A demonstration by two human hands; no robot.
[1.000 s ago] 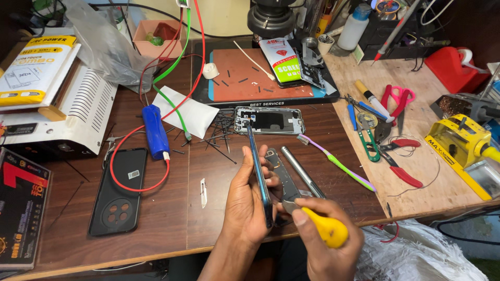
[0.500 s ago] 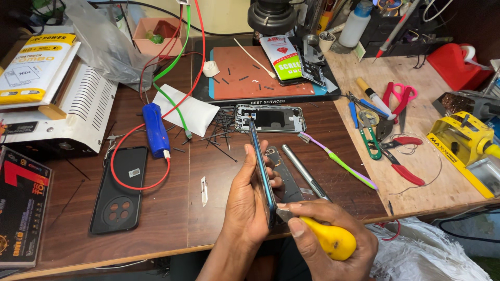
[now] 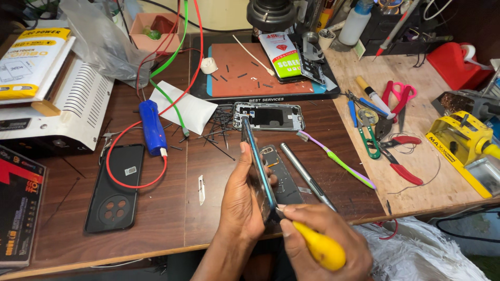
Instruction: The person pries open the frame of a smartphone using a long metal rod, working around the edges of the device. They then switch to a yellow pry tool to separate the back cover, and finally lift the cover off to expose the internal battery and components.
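Holding a phone (image 3: 256, 161) on edge, the left hand (image 3: 240, 200) has thumb on one face & fingers wrapped round the other, pinching it upright over the near edge of the brown wooden bench (image 3: 182, 218). The right hand (image 3: 323, 239) is closed in a fist round a yellow-handled tool (image 3: 319, 248), fingers pressed together on the grip; its tip meets the phone's lower end, right beside the left palm.

Landmark = the phone. Just behind it, flat on the bench: an open phone frame (image 3: 269, 115) w/ dark inside, & a scatter of thin black strips (image 3: 219, 127) beside that. Directly right of the phone, touching distance: a dark phone part (image 3: 281, 174) lying flat, then a grey metal pen-like tool (image 3: 307, 174), then a purple-green toothbrush (image 3: 336, 158). Further back: an orange work mat (image 3: 245, 78) in a black tray, small dark bits on it, a flat printed packet (image 3: 281, 54) at its right side.

Left of the phone: a small blade (image 3: 201, 188) nearby; further left a black phone back cover (image 3: 114, 187) face down, ringed by a red cable (image 3: 135, 182); a blue device (image 3: 152, 126) behind that; white paper (image 3: 185, 112). Far left: a white vented machine (image 3: 62, 106) w/ a yellow-white box (image 3: 34, 60) on top.

Right of the phone, well apart: a lighter wooden top (image 3: 416, 171) w/ red-handled pliers (image 3: 403, 169), green-handled scissors (image 3: 369, 138), pink scissors (image 3: 398, 96), a yellow machine (image 3: 461, 138). White plastic bag (image 3: 422, 252) below the bench edge, right of the right hand.
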